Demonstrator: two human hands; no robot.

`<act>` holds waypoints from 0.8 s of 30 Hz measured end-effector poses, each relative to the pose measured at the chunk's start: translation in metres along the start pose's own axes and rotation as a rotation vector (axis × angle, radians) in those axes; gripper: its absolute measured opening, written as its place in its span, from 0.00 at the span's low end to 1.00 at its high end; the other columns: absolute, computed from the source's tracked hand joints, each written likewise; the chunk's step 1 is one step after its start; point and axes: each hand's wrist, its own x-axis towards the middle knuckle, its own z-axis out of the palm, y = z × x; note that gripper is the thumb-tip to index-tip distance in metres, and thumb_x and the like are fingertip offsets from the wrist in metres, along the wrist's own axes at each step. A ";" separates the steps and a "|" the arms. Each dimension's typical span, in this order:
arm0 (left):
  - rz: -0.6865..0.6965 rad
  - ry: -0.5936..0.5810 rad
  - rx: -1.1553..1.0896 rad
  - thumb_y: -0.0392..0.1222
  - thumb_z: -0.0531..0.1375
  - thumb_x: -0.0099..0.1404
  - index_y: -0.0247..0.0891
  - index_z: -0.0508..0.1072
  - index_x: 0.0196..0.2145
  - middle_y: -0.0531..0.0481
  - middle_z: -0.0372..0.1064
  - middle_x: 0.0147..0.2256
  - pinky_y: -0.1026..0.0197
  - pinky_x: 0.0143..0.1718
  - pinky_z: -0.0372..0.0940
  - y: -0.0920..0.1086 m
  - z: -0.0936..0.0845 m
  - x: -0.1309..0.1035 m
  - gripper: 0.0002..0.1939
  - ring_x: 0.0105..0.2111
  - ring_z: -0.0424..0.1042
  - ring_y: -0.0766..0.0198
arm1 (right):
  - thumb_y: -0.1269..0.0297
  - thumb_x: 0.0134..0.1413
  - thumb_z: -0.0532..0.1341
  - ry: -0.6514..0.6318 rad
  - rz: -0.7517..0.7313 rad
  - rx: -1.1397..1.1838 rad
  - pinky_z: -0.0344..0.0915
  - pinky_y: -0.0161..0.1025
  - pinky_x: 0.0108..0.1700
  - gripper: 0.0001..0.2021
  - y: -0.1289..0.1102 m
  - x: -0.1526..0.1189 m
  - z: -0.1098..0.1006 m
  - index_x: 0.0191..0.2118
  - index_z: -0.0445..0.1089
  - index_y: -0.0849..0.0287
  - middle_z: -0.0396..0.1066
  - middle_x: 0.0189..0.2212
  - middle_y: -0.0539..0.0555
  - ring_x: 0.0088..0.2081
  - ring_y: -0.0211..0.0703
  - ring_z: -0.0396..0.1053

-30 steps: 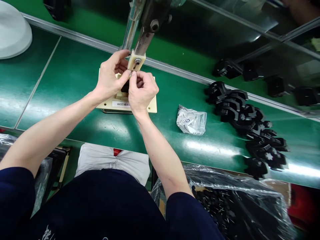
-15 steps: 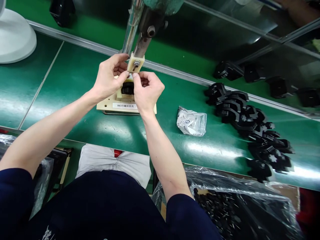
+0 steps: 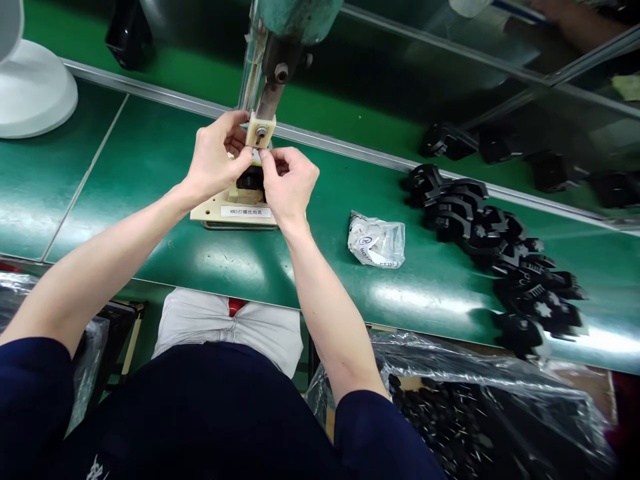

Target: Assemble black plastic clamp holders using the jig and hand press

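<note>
Curled around the left side of a cream-coloured block with a bolt in its face, the left hand has its thumb tip near the block's lower edge; the right hand has thumb and bent forefinger drawn together at the same edge, the two thumbs almost meeting. Whether either hand pinches something small there cannot be told.

From the left, a round white base rests on the glossy green bench top, and a dark black part is past the metal rail. Next comes a flat cream base plate with a white printed label along its front. A black piece sits in the plate's raised holder, just below the hands. Above it, the block is fixed to a worn metal bar under a teal machine head.

Right of the forearms lies a crumpled clear plastic bag with dark print. Farther right, curved black plastic parts are heaped in a slanting row; below, transparent sheeting surrounds many small black pieces.
</note>
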 end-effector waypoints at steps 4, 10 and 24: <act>0.017 0.014 0.016 0.45 0.64 0.60 0.36 0.65 0.49 0.53 0.74 0.32 0.56 0.40 0.69 -0.001 -0.001 0.001 0.21 0.36 0.73 0.64 | 0.55 0.62 0.58 -0.058 0.006 -0.033 0.66 0.39 0.40 0.15 -0.001 0.003 0.000 0.28 0.67 0.60 0.69 0.27 0.50 0.32 0.39 0.68; 0.035 0.014 0.040 0.45 0.64 0.60 0.36 0.65 0.49 0.51 0.74 0.32 0.57 0.39 0.70 0.001 -0.001 0.000 0.21 0.35 0.74 0.63 | 0.58 0.62 0.58 -0.069 -0.033 -0.042 0.65 0.37 0.38 0.14 -0.004 0.000 -0.005 0.28 0.69 0.60 0.70 0.27 0.51 0.32 0.38 0.68; 0.080 0.152 0.201 0.39 0.56 0.54 0.35 0.67 0.47 0.48 0.75 0.33 0.60 0.36 0.71 0.028 0.006 -0.006 0.21 0.30 0.74 0.62 | 0.69 0.62 0.58 0.434 -0.293 0.094 0.64 0.31 0.33 0.04 -0.092 0.173 -0.155 0.35 0.68 0.62 0.68 0.30 0.51 0.29 0.31 0.64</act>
